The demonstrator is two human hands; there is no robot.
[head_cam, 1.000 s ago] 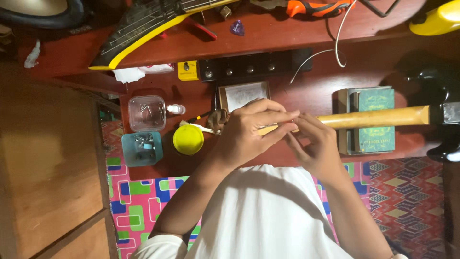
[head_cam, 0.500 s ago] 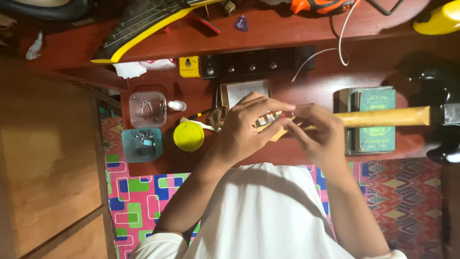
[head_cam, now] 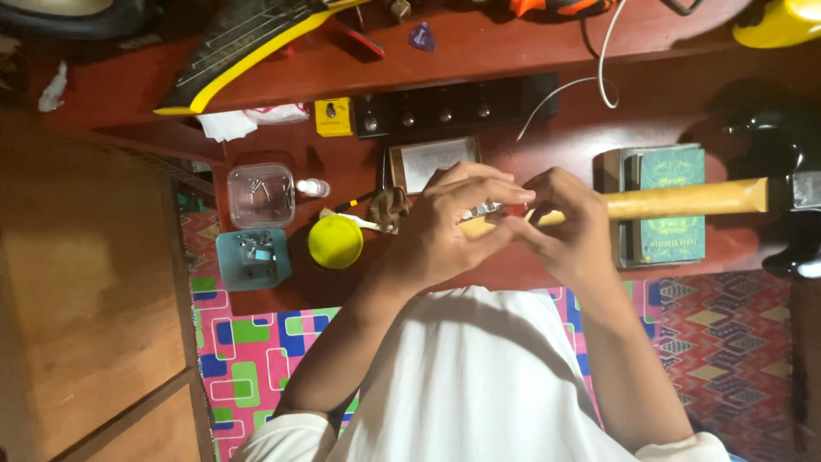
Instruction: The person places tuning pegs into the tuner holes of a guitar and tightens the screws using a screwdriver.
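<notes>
Pale yellow wood runs in from the right: a guitar neck lying flat across the red-brown counter, its black body off at the right edge. Both hands meet at the neck's free end. The left hand curls over that end with its fingers bent around it, and a small silvery metal part shows between the fingertips; it may be a tuning fitting, though the fingers cover too much to be sure. The right hand closes in from the other side, its fingertips pinched at the same spot, touching the left.

The neck looks stiff and fairly heavy with the body attached, so it is best steadied along its sides near the end. The metal part is likely small, hard and slippery, easy to drop, and calls for a fingertip pinch.

Just left of the hands stand a yellow round lid, a clear plastic box of small screws and a teal tray of fittings. A green book lies under the neck. Farther back rest a black pedal strip, a white cable and a yellow-edged instrument. Below the counter lies a bright patterned rug, with a wooden floor to the left.
</notes>
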